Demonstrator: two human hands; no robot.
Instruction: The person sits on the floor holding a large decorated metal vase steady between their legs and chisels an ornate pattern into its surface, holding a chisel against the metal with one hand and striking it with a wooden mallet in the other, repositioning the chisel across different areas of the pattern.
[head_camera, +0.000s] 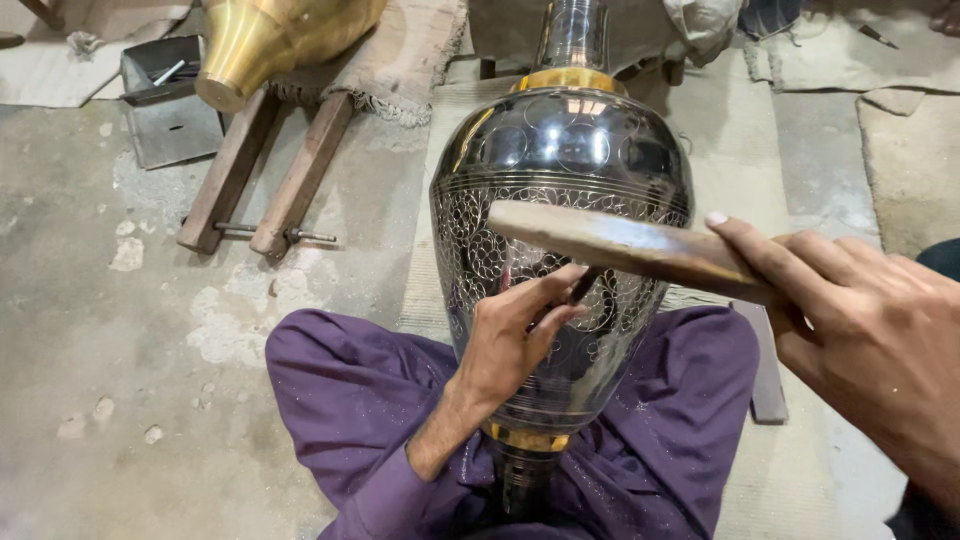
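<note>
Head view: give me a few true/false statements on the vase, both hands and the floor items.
1. The left hand pinches a thin tool against the dark engraved vase. True.
2. The right hand is empty. False: it grips a wooden mallet held above the tool.
3. The vase stands upright on a table. False: it lies across the person's purple-clad legs.
4. A brass vessel rests on wooden supports at upper left. True.
5. The vase surface is plain. False: scroll patterns cover it.
</note>
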